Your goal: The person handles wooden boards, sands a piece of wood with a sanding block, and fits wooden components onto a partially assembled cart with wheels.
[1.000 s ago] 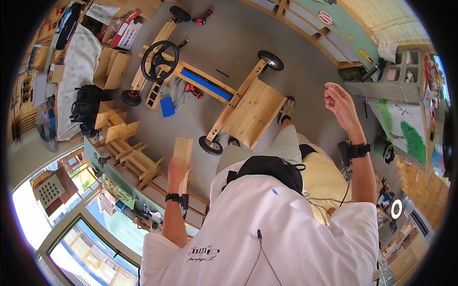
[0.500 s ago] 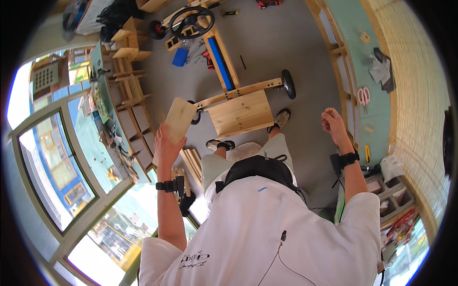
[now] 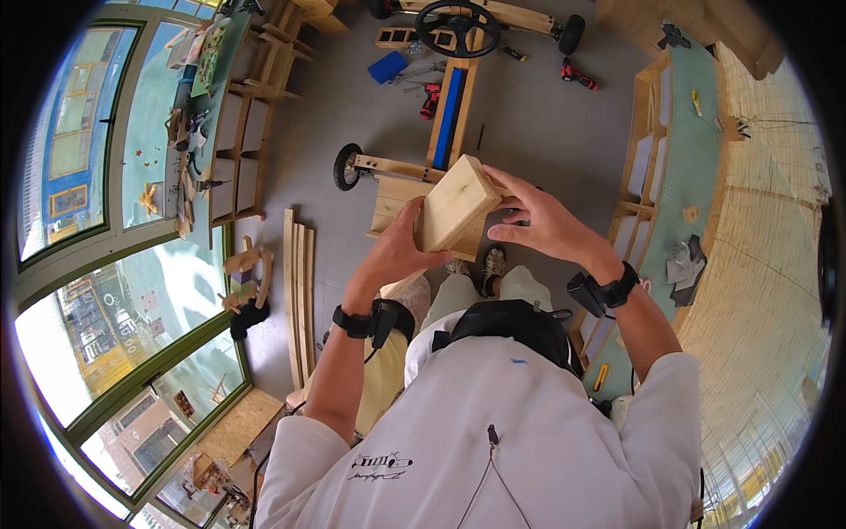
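Right hand [image 3: 542,225], raised and empty half a second ago, now joins left hand [image 3: 401,251] on the wood block [image 3: 454,207]; both grip it, fingers curled round opposite sides. Block is held chest-high above the wooden cart [image 3: 423,167], broad face up-left, long axis running lower-left to upper-right. Bare grey floor [image 3: 546,115] beyond; shelves [image 3: 656,176] close on the right.

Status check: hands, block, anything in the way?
Left hand and right hand both grip the wooden block, held up. Wooden cart on floor below. Nothing between.
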### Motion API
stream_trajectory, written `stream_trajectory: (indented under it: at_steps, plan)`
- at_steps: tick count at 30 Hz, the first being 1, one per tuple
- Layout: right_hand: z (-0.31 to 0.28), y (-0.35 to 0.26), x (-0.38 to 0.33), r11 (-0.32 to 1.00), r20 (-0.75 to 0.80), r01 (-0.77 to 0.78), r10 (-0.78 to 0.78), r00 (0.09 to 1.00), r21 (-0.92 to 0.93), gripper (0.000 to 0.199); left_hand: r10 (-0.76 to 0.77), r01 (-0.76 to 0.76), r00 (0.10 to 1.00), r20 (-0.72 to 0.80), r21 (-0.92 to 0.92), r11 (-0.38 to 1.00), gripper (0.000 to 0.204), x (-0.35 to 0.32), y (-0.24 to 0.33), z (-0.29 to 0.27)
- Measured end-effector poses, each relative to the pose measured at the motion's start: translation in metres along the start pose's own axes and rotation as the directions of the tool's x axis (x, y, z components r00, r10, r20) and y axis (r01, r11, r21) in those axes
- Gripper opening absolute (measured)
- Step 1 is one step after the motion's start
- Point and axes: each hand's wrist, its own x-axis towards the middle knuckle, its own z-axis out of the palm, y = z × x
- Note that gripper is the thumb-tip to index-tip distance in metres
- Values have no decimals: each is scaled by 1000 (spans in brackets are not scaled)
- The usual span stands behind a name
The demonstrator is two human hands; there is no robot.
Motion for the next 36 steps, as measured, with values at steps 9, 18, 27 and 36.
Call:
stream_trajectory:
  at_steps: [9,18,27,36]
  plan:
    - [-30,51,49,965,-46,-247,252,967,84,69,17,-17,988,-151,1,1000,97,48,4,51]
    - [-156,117,88,857,175,-471,441,880,209,56,-235,242,929,-286,-13,970,95,120,67,145]
    - [-216,78,152,853,315,-519,480,819,48,53,-504,411,801,-324,-317,855,94,100,86,178]
    - [-206,87,253,843,677,-533,354,645,67,62,-608,137,697,-379,-762,632,92,159,94,197]
